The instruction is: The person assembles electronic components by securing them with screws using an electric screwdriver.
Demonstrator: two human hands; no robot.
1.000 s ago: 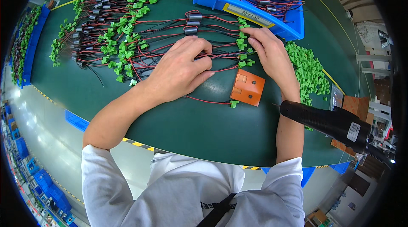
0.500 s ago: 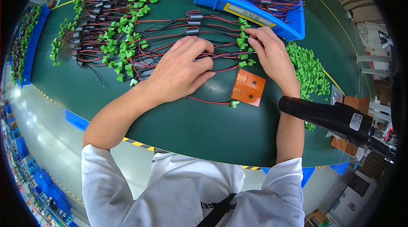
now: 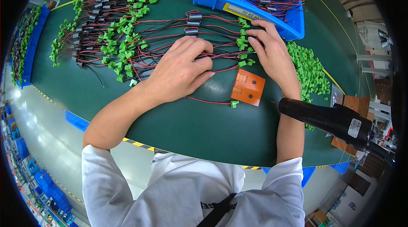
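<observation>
Several red-and-black wire cables [image 3: 216,17] lie in a row before me, each with a dark cylindrical core [image 3: 194,16] and green connectors at its ends. My left hand [image 3: 180,70] rests over the row with curled fingers closed on the cables; the fingertips are partly hidden. On the other side, my right hand [image 3: 274,53] has its fingers apart beside the column of green connectors [image 3: 242,42] and appears to hold nothing. Just below lies an orange block fixture [image 3: 248,87] with two dark screws. One loose cable end with a green connector [image 3: 234,104] sits at its lower left corner.
A black electric screwdriver [image 3: 327,115] extends over my right forearm. Loose green connectors [image 3: 308,67] are heaped at the right. A blue bin [image 3: 238,6] of cables stands at the back; more finished-looking cables [image 3: 97,23] cover the left of the green table [image 3: 191,131].
My right hand's fingers have spread and shifted slightly away from the connectors. The screwdriver has swayed slightly. My left hand stays in place.
</observation>
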